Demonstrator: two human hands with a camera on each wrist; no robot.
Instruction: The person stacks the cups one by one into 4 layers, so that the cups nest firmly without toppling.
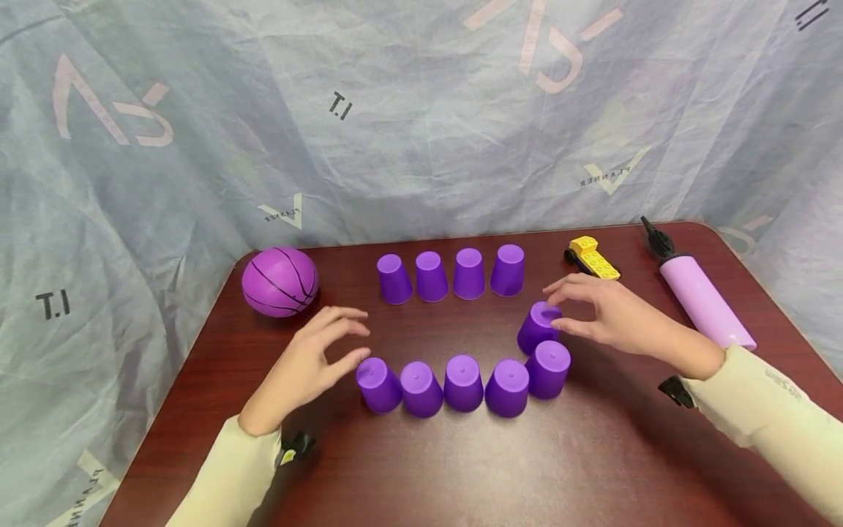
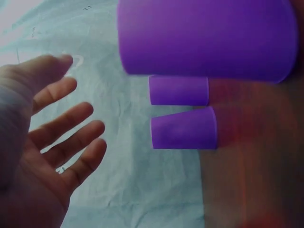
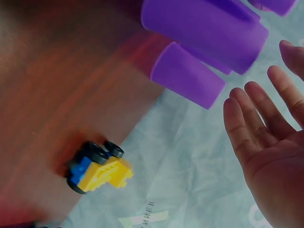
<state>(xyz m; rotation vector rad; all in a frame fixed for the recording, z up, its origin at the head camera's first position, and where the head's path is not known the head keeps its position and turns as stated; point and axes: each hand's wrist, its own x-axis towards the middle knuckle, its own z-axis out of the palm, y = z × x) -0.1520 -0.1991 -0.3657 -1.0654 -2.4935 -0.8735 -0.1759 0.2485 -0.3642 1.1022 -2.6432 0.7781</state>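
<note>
Several purple cups stand upside down in a front curved row, the leftmost cup beside my left hand. That hand hovers with fingers spread and relaxed, its thumb tip close by the cup's top in the head view. In the left wrist view the left hand holds nothing. At the right end of the curve, my right hand has its thumb and fingers near the top of the rearmost cup, overlapping it in the head view. The right wrist view shows the right hand with extended fingers, apart from the cups.
Behind, a straight row of upturned purple cups stands near the table's far edge. A purple basketball sits at the back left. A yellow toy vehicle and a pink hand pump lie on the right of the brown table.
</note>
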